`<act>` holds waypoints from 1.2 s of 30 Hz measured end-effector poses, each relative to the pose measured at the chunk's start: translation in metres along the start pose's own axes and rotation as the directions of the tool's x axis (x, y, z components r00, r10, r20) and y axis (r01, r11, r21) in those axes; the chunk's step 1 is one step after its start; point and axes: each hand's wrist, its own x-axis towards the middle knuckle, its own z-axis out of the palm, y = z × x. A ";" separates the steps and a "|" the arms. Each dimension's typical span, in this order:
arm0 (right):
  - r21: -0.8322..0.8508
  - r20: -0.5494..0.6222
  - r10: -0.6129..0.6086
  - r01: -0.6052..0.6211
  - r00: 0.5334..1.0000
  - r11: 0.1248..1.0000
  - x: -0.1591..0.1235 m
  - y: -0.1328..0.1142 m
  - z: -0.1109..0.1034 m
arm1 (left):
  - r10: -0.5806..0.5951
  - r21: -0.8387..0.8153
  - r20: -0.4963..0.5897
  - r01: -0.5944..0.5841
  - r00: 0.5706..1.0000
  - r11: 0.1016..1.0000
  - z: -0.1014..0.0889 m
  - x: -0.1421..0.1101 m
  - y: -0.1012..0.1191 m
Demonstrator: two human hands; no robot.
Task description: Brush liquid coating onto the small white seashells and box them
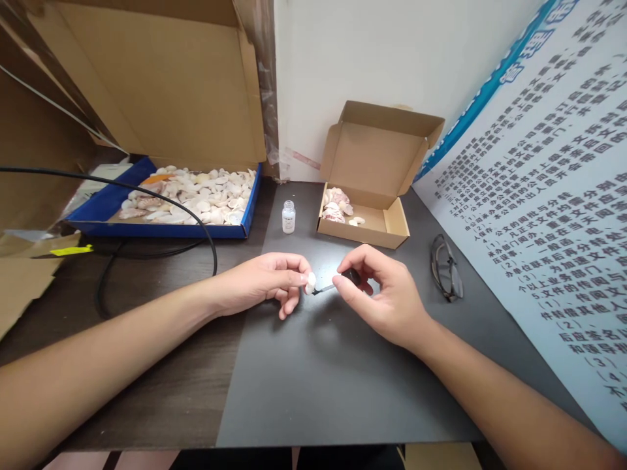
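Between the thumb and fingers of my left hand [274,284] is a small white shell [310,283]. My right hand [382,294] pinches a black bottle cap [351,277] with a thin dark applicator stem [323,289] pointing left. The stem's tip is at the shell's lower right edge; whether they touch, I cannot tell. Beyond the hands stands a small clear bottle [289,218], uncapped and upright, with a printed label and pale contents.
A blue-sided box [247,215] full of shells stands at the back left, a black cable [171,199] looping over it. Behind my right hand, an open cardboard box [362,234] holds several shells. Eyeglasses [447,267] lie right, beside a printed sheet [553,196].
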 end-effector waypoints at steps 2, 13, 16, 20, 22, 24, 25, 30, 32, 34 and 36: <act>0.006 -0.032 -0.009 0.010 0.999 1.000 0.000 0.000 0.000 | 0.005 -0.003 -0.001 -0.005 1.000 1.000 -0.001 0.000 0.000; 0.001 -0.010 -0.054 0.054 0.999 0.999 -0.002 0.000 0.000 | 0.007 -0.004 0.003 -0.007 1.000 1.000 -0.001 0.000 -0.002; 0.011 0.022 -0.059 0.058 0.998 0.998 -0.002 0.000 0.000 | 0.011 -0.005 0.000 -0.011 1.000 1.000 -0.001 0.000 -0.002; 0.017 0.002 -0.038 0.038 0.999 0.999 -0.003 0.000 0.001 | 0.012 -0.005 0.008 -0.012 1.000 1.000 -0.002 0.000 -0.002; 0.020 0.044 -0.048 0.047 0.998 0.999 -0.003 0.001 0.001 | 0.017 -0.002 0.003 -0.017 1.000 1.000 -0.002 -0.001 -0.003; 0.035 0.023 -0.059 0.058 0.998 0.998 -0.002 0.001 0.001 | 0.018 0.001 0.005 -0.018 1.000 1.000 -0.002 -0.001 -0.003; 0.036 0.006 -0.058 0.058 0.998 0.998 -0.002 0.001 0.001 | 0.019 0.001 0.008 -0.019 1.000 1.000 -0.002 -0.001 -0.003; 0.009 0.045 -0.056 0.056 0.997 0.998 -0.002 0.002 0.001 | 0.022 -0.001 0.005 -0.022 1.000 1.000 -0.002 -0.001 -0.003; 0.030 0.009 -0.060 0.060 0.998 0.998 -0.002 0.002 0.001 | 0.019 0.000 0.007 -0.019 1.000 1.000 -0.002 0.000 -0.003; 0.017 0.005 -0.050 0.050 0.999 0.999 -0.001 0.003 0.001 | 0.018 0.001 0.006 -0.018 1.000 1.000 -0.002 0.000 -0.003; -0.001 0.031 -0.041 0.041 0.999 0.999 -0.001 0.003 0.001 | 0.019 -0.001 0.003 -0.019 1.000 1.000 -0.002 0.001 -0.003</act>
